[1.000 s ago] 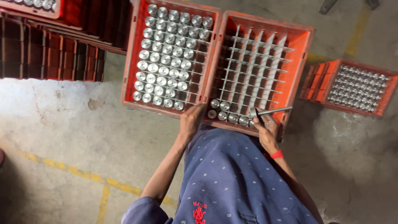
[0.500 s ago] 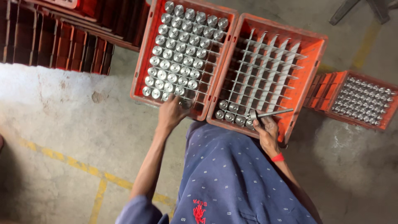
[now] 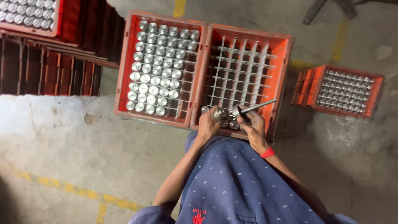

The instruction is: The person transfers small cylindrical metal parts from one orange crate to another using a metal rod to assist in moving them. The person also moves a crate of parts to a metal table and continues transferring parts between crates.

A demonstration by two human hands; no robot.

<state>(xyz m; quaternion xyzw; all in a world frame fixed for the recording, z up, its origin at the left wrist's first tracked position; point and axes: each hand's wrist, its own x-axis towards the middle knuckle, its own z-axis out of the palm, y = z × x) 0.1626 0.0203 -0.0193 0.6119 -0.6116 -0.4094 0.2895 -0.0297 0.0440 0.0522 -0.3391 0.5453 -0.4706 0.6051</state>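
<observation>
Two orange crates stand side by side in front of me. The left crate (image 3: pixel 124 79) is nearly full of shiny metal cylinders (image 3: pixel 155 70). The right crate (image 3: pixel 286 70) has a grey divider grid, with a few cylinders only in its near row. My left hand (image 3: pixel 207 124) holds a metal cylinder (image 3: pixel 219 114) over the right crate's near edge. My right hand (image 3: pixel 253 128) grips a thin metal rod tool (image 3: pixel 255 108) whose tip points right and away from me. The two hands are close together, the cylinder next to the tool's head.
A smaller orange crate (image 3: pixel 304 85) full of metal parts sits on the floor at the right. Stacked orange crates (image 3: pixel 49 66) fill the upper left. The concrete floor carries yellow painted lines (image 3: pixel 70 188). My blue dotted clothing (image 3: pixel 236 186) covers the lower middle.
My left hand went to the left crate, took a cylinder, and brought it back over the right crate beside the tool. My right hand stayed at the right crate's near edge.
</observation>
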